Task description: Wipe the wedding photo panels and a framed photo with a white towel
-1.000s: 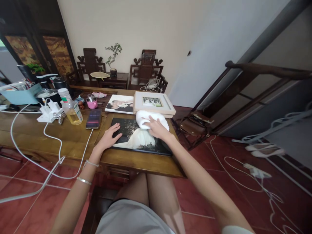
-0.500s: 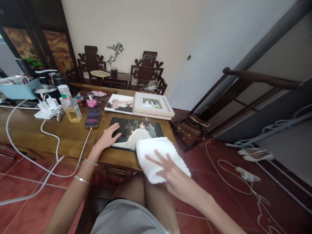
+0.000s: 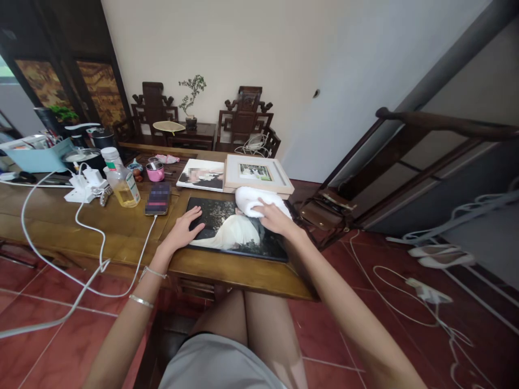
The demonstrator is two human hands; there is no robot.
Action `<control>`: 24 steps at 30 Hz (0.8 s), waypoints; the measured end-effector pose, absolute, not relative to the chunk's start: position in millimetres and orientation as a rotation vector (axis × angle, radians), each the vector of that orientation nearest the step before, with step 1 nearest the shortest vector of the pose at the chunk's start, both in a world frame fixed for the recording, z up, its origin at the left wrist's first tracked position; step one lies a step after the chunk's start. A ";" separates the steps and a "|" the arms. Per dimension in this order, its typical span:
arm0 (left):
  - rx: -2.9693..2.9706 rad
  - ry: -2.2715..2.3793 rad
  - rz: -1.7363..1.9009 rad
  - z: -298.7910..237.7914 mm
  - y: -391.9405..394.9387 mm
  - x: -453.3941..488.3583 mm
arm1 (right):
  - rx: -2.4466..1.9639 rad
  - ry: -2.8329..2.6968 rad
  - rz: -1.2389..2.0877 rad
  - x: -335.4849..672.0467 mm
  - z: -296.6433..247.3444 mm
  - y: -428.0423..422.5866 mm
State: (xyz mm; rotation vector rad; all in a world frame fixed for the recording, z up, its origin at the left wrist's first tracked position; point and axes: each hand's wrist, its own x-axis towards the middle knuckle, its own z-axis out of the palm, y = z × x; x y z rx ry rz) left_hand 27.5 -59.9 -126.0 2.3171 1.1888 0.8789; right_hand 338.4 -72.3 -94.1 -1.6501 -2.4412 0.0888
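Right hand (image 3: 278,219) on white cloth (image 3: 251,198), photo panel (image 3: 237,233) beneath, bottle label (image 3: 132,188) (too blurred).

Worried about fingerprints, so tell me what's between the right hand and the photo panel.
In the head view, a white cloth lies between the right hand and the photo panel.
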 end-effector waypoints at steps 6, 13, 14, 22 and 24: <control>2.316 1.193 0.905 -126.8 -60.5 29.3 | -1.609 -2.504 0.201 327.3 -90.0 -149.2; 2.341 1.197 0.868 -128.9 -60.8 29.2 | -1.443 -2.660 0.335 294.0 -77.1 -231.9; 2.339 1.197 0.865 -128.8 -60.9 29.1 | -1.437 -2.662 0.342 291.2 -76.2 -227.8; 2.314 1.168 0.859 -126.9 -60.2 27.6 | -1.655 -2.538 0.159 281.7 -76.4 -92.9; 2.303 1.170 0.859 -126.6 -59.8 27.4 | -1.721 -2.509 0.126 278.0 -76.5 -71.8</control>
